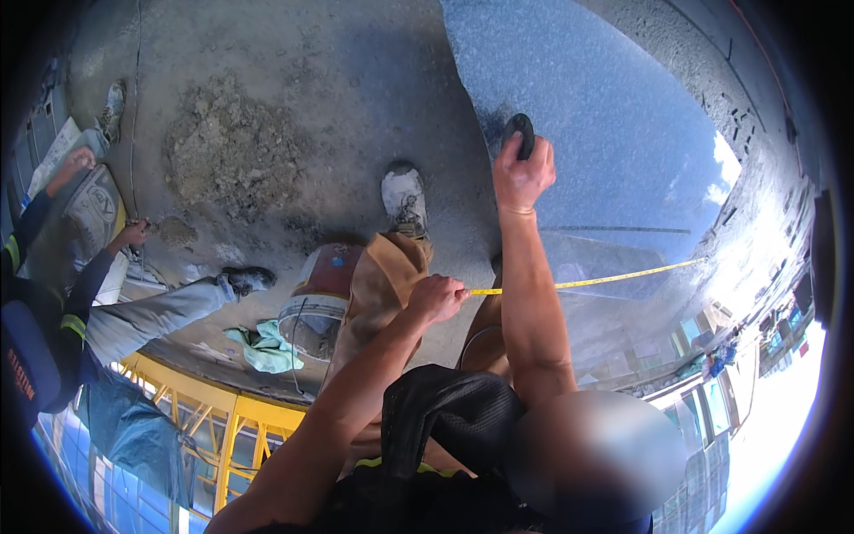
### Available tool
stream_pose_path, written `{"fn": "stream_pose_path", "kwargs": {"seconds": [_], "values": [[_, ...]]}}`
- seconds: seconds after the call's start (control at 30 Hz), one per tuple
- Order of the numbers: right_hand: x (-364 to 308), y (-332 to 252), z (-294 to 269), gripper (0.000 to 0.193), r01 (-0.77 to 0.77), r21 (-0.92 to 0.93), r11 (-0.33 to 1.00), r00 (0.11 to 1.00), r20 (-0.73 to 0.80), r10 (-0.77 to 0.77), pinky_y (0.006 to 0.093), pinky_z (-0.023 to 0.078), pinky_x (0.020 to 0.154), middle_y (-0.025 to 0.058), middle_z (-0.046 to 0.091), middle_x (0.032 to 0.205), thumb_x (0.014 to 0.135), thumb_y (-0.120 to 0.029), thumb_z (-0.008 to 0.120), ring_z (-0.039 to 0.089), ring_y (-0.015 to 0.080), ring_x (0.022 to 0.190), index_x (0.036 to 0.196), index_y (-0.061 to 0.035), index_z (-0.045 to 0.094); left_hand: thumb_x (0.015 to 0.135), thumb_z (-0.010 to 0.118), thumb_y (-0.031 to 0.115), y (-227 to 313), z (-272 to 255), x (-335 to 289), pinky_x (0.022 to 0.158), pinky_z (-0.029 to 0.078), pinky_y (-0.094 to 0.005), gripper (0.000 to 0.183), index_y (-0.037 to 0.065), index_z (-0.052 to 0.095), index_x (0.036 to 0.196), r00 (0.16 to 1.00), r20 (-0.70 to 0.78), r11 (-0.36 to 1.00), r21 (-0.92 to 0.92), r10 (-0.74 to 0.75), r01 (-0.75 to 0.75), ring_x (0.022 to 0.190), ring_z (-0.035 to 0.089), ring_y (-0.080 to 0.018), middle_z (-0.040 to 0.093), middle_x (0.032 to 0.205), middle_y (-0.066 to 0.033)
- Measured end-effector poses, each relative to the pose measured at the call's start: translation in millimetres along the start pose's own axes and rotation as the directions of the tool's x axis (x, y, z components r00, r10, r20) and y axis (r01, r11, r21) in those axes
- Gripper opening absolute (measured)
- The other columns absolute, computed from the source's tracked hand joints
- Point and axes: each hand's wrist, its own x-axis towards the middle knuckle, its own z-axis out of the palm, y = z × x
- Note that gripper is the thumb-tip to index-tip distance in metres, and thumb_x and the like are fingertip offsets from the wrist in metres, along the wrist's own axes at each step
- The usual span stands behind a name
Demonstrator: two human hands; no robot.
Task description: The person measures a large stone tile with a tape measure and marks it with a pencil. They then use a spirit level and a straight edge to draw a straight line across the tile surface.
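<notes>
A yellow measuring tape (623, 275) runs from the person's left hand (434, 300) out to the right side of the scene, drawn straight and passing beneath the right forearm. The left hand is closed on its near-left end, just in front of the tan trousers (381, 271); whether the tape's case sits inside the fist cannot be told. The right hand (525, 178), well apart from the left and farther off, grips a black oval tool (520, 133) by its near edge, close to the left border of a broad, speckled grey-blue slab (596, 98). A thin dark strip (623, 230) lies between that hand and the tape, toward the right. Left of the tool, a scuffed boot (405, 196) stands on the grey floor (347, 116), and beyond it to the left is a rough heap of grey-brown mix (222, 147). Nearer, just left of the trousers, is a bucket (294, 309) with a pale rim, a light green cloth (272, 349) beside it. At the far left of the scene, a co-worker (58, 325) in dark sleeves and jeans has both hands near a printed bag (96, 212). Yellow railing (233, 405) curves along the near left.
</notes>
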Motion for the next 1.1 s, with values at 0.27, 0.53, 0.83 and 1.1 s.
{"fn": "stream_pose_path", "kwargs": {"seconds": [0.27, 0.53, 0.83, 1.1], "values": [[-2.0, -1.3, 4.3, 0.012, -0.001, 0.004, 1.000, 1.000, -0.025, 0.001, 0.0438, 0.046, 0.049, 0.0157, 0.054, 0.072, 0.081, -0.005, 0.064, 0.056, 0.0365, 0.059, 0.079, -0.0025, 0.052, 0.089, 0.060, 0.035, 3.4, -4.3, 0.0, 0.063, 0.049, -0.0460, 0.030, 0.008, 0.069, 0.079, 0.998, 0.039, 0.999, 0.013, -0.041, 0.040, 0.069, 0.064, -0.0355, 0.064, 0.070, -0.0157], [-2.9, -2.4, 3.1, 0.012, 0.008, 0.001, 1.000, 0.999, -0.048, -0.008, 0.0424, 0.045, 0.048, 0.0145, 0.053, 0.071, 0.080, -0.003, 0.064, 0.055, 0.0352, 0.058, 0.080, -0.0025, 0.052, 0.089, 0.059, 0.035, 0.8, -6.9, -1.0, 0.063, 0.049, -0.0459, 0.030, 0.008, 0.069, 0.080, 0.999, 0.026, 0.999, 0.024, -0.022, 0.022, 0.067, 0.064, -0.0353, 0.064, 0.068, -0.0158], [-4.5, -1.5, 5.6, 0.011, 0.007, 0.010, 1.000, 0.999, -0.050, -0.006, 0.0427, 0.046, 0.049, 0.0151, 0.054, 0.071, 0.080, -0.003, 0.064, 0.056, 0.0359, 0.058, 0.081, -0.0020, 0.053, 0.089, 0.059, 0.035, -4.6, -5.0, -1.6, 0.062, 0.049, -0.0464, 0.030, 0.008, 0.069, 0.079, 1.000, -0.019, 1.000, -0.005, 0.008, -0.008, 0.066, 0.063, -0.0363, 0.063, 0.067, -0.0165], [-5.1, -3.2, 6.2, 0.013, -0.018, 0.022, 1.000, 0.997, -0.077, 0.019, 0.0425, 0.045, 0.050, 0.0144, 0.055, 0.070, 0.080, -0.007, 0.065, 0.056, 0.0360, 0.059, 0.078, -0.0025, 0.053, 0.089, 0.060, 0.035, -5.6, -7.2, -2.1, 0.063, 0.049, -0.0468, 0.031, 0.007, 0.067, 0.076, 1.000, -0.003, 1.000, -0.003, -0.005, 0.005, 0.067, 0.063, -0.0370, 0.063, 0.068, -0.0161]]}}
